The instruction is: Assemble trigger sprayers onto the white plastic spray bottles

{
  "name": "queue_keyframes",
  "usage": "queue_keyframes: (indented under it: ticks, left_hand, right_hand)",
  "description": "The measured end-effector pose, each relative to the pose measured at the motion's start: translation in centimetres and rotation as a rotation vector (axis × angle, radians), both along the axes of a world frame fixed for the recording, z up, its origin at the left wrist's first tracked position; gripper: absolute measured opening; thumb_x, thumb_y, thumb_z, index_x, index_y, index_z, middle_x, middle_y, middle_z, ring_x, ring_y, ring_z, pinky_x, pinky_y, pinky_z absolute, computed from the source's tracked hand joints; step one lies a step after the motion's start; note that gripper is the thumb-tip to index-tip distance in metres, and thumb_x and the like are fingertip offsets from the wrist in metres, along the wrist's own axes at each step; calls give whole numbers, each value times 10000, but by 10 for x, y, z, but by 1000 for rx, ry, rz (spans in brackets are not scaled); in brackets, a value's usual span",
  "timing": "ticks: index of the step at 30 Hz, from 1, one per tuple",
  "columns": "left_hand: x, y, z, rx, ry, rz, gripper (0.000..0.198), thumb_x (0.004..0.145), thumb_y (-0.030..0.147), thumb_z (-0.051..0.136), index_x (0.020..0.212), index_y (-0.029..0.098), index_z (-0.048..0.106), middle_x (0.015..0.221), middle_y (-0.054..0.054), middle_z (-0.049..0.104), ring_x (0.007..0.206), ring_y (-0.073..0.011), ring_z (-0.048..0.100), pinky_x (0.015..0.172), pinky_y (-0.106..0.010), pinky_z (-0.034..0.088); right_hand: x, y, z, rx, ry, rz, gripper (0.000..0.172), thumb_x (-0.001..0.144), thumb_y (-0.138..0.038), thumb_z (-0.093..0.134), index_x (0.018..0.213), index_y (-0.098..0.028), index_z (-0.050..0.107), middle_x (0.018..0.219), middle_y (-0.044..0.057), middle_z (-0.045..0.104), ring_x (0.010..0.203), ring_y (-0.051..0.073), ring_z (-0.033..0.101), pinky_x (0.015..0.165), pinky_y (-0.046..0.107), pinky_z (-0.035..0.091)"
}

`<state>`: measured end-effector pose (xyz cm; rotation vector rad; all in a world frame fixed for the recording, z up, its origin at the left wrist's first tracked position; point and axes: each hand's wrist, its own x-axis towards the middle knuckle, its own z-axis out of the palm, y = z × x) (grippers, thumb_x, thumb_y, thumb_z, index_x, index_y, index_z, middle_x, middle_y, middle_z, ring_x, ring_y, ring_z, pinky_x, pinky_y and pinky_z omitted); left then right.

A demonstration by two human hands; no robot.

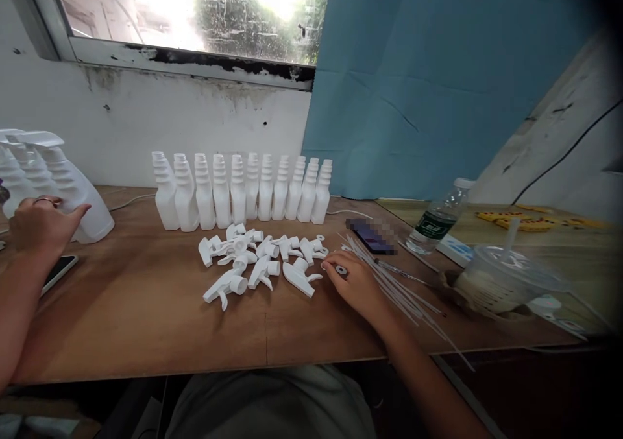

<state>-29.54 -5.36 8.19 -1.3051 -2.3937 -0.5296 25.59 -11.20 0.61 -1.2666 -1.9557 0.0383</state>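
Note:
At the far left, my left hand (41,225) is closed around a white spray bottle (80,199), its thumb lying across the bottle's side. More white bottles with trigger heads stand partly hidden behind that hand. My right hand (355,283) rests low over the table, fingers curled and pinched around a small white washer (341,270). Just left of it lies a white trigger sprayer head (299,277). Several more sprayer heads (238,254) form a loose pile in the middle. Under and beside the right hand spread thin white dip tubes (399,290).
A row of open white bottles (237,189) stands along the wall. To the right are a phone (372,235), a clear water bottle (435,222), a power strip (455,251) and a plastic cup with a straw (496,280). Another phone (61,272) lies by my left arm.

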Motion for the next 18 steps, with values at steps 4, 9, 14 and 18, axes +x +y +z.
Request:
queue_keyframes:
  ticks: [4,9,14,18]
  left_hand:
    - [21,-14,16,137,-79,11,814,808,622,544,1336,7,463,1275,-166,592,1188,-331,562,955,-477,477]
    - [112,-61,3,267,-244,-463,453,880,547,495,1095,177,643,882,-3,682,801,-189,664,848,-387,546]
    - [209,-97,-61,136,-216,-1128,323,902,442,548,1128,224,622,1247,-75,606,1115,-240,594,957,-372,499]
    - [225,-97,-86,74,-40,-1170,458,879,375,595,1306,220,537,1389,-108,518,1280,-308,468,1048,-479,429]
  right_hand:
    - [9,8,-9,-18,-105,-118,154,866,-144,506,800,-180,641,893,82,661,886,246,593,841,391,465]
    - [14,12,-22,-65,-230,-242,205,835,-108,536,942,-170,700,983,112,647,949,276,561,878,427,455]
    - [10,9,-22,-71,-236,-218,186,857,-138,552,901,-163,730,949,118,626,955,276,534,882,419,449]
    - [3,5,-14,-104,-204,-110,157,832,-95,557,773,-165,684,893,92,655,933,257,545,856,385,449]
